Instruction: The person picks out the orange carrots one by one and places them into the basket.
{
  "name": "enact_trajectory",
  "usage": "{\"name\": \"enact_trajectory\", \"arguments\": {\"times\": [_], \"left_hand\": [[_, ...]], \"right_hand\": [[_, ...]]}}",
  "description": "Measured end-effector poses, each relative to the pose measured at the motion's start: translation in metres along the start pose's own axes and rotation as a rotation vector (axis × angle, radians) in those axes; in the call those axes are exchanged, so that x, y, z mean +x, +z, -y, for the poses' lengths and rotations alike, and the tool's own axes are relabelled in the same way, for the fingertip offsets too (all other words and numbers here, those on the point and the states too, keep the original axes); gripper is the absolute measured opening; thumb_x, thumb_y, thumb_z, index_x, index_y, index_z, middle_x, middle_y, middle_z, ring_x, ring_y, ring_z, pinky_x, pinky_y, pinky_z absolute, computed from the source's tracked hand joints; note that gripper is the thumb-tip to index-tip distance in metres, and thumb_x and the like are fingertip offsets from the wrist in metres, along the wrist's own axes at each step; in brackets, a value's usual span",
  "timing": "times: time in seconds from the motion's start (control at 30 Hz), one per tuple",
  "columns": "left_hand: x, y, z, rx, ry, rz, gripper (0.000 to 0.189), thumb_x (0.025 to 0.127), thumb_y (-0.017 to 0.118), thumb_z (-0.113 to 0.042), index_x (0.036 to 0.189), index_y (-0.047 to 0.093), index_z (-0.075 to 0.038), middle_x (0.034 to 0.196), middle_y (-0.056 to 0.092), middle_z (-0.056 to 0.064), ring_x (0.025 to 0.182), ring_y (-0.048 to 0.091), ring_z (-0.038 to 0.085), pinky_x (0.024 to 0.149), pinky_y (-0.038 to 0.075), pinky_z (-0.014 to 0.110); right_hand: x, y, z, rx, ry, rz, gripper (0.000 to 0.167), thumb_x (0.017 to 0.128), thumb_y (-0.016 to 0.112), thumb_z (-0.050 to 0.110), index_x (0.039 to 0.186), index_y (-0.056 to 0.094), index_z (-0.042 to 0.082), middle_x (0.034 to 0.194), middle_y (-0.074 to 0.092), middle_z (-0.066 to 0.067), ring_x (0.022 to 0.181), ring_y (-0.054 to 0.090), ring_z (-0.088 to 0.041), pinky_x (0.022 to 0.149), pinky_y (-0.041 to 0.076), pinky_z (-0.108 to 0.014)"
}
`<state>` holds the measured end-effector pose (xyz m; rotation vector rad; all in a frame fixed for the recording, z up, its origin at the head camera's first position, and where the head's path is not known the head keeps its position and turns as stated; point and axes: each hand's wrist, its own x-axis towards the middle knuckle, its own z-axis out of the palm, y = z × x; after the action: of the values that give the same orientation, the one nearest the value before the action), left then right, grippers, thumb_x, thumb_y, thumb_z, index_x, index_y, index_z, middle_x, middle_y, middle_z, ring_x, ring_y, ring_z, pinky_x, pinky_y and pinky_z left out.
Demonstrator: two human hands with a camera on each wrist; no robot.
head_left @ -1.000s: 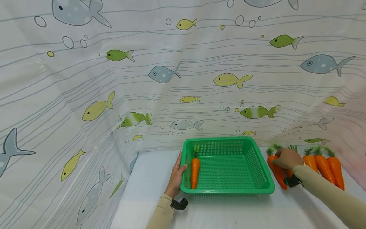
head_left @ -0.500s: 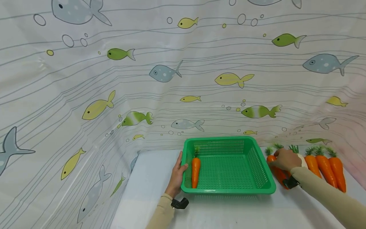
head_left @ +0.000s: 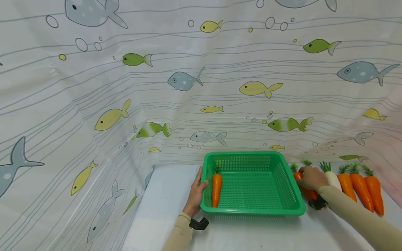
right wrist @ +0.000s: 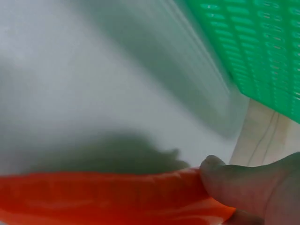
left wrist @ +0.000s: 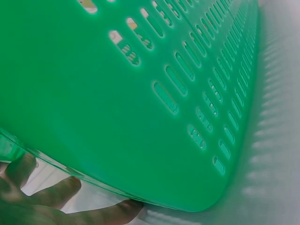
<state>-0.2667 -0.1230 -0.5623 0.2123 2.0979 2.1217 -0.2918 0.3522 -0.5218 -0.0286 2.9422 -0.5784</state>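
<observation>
My left hand (head_left: 194,195) grips the left side of a green plastic basket (head_left: 252,211), thumb over the rim. In the left wrist view, its fingers (left wrist: 101,215) lie along the basket's edge. One orange carrot (head_left: 216,190) with a leafy green top lies inside, near the left wall. Right of the basket, my right hand (head_left: 312,178) pinches a carrot (right wrist: 103,197) by its thick end. The right wrist view shows the thumb on it and a dark shadow beside it on the table. In the head view, this hand and wrist hide much of the carrots beneath.
A white radish (head_left: 333,180) with green leaves lies just right of my right hand. Beyond it, several carrots (head_left: 361,191) lie side by side on the white table (head_left: 169,188). A fish-patterned curtain (head_left: 232,125) rises behind and along the left.
My right hand has moved slightly left toward the basket, and the white radish it covered now shows. The left hand keeps its hold on the basket. The head view has shifted a little.
</observation>
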Motion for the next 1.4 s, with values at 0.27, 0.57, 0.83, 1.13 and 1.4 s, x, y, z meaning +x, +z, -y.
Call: {"name": "enact_trajectory", "arguments": {"times": [0.27,0.57,0.83,1.13,1.4], "left_hand": [[-0.002,0.001,0.0,0.004,0.0,-0.002,0.068,0.114,0.04,-0.02,0.173,0.007,-0.032,0.18,0.005,-0.001,0.166,0.003,0.033,0.129,0.011,0.066],[-0.002,0.001,-0.001,0.011,-0.004,-0.01,0.068,0.114,0.04,-0.021,0.172,0.007,-0.033,0.18,0.005,-0.001,0.167,0.003,0.033,0.129,0.011,0.067],[-0.003,0.0,0.0,0.024,0.0,-0.012,0.069,0.113,0.041,-0.021,0.173,0.008,-0.032,0.18,0.005,-0.001,0.167,0.003,0.033,0.13,0.01,0.066],[-0.002,0.001,-0.001,0.023,0.006,-0.011,0.068,0.114,0.039,-0.019,0.172,0.007,-0.032,0.18,0.004,-0.001,0.167,0.002,0.032,0.13,0.009,0.065],[-0.002,0.0,-0.003,0.025,0.002,-0.009,0.069,0.114,0.039,-0.019,0.173,0.007,-0.032,0.18,0.004,-0.001,0.167,0.003,0.032,0.13,0.01,0.064]], "right_hand": [[-0.001,-0.013,0.001,0.023,-0.075,0.031,0.059,0.091,0.076,0.021,0.131,0.059,-0.019,0.109,0.069,-0.035,0.087,0.067,-0.037,0.075,0.059,-0.054],[-0.003,-0.035,0.003,0.198,-0.073,0.116,0.064,0.097,0.071,0.018,0.142,0.048,-0.023,0.117,0.066,-0.04,0.074,0.065,-0.026,0.062,0.052,-0.039],[-0.004,-0.045,0.003,0.25,-0.042,0.115,0.065,0.098,0.067,0.015,0.146,0.043,-0.022,0.128,0.055,-0.05,0.081,0.067,-0.027,0.063,0.056,-0.039],[-0.005,-0.061,0.011,0.218,-0.048,0.029,0.063,0.096,0.064,0.012,0.146,0.045,-0.022,0.128,0.056,-0.05,0.084,0.07,-0.031,0.063,0.059,-0.038],[-0.007,-0.08,0.015,0.343,-0.059,0.051,0.066,0.104,0.062,0.014,0.149,0.034,-0.026,0.141,0.044,-0.054,0.106,0.071,-0.05,0.076,0.066,-0.047]]}}
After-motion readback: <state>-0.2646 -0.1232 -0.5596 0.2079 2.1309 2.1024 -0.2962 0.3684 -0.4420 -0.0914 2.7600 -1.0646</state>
